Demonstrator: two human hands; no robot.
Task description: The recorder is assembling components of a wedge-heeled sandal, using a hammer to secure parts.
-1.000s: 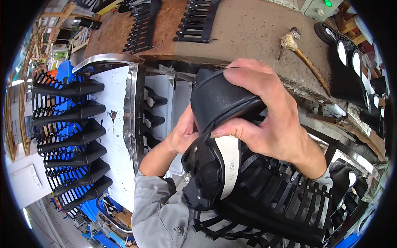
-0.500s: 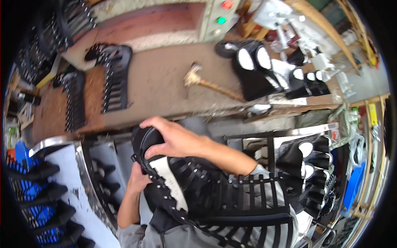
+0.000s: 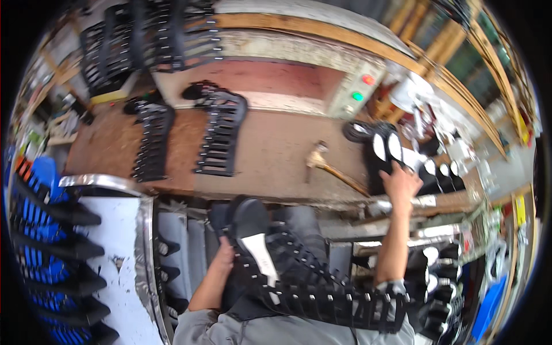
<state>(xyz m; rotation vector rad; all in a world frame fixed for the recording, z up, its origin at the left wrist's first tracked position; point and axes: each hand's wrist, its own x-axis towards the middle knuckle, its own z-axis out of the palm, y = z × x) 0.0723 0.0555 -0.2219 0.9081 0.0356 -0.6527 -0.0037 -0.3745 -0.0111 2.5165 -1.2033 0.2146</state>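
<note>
A black strappy boot [image 3: 322, 299] lies across my lap, its studded straps stretching to the right. A white strip [image 3: 260, 253] runs along its underside behind the black forefoot [image 3: 251, 217]. My left hand [image 3: 225, 254] is closed around the edge of the boot near the toe, its fingertips partly hidden. At the bench's right side, my right hand [image 3: 401, 183] reaches over black wedge soles [image 3: 375, 172] with white oval patches. Its fingers are spread against the soles, which stand where they stood, and it holds nothing that I can make out.
A hammer [image 3: 336, 169] lies on the brown bench [image 3: 276, 149]. Two strappy boot uppers [image 3: 221, 138] rest farther left. More uppers [image 3: 155, 37] hang at the back left beside a machine with red and green buttons [image 3: 362, 89]. Racks of black shoe parts [image 3: 63, 247] flank me.
My right hand has left the boot's toe and reached out to the wedge soles on the bench. The boot has settled lower across my lap, still in my left hand. The view has shifted.
</note>
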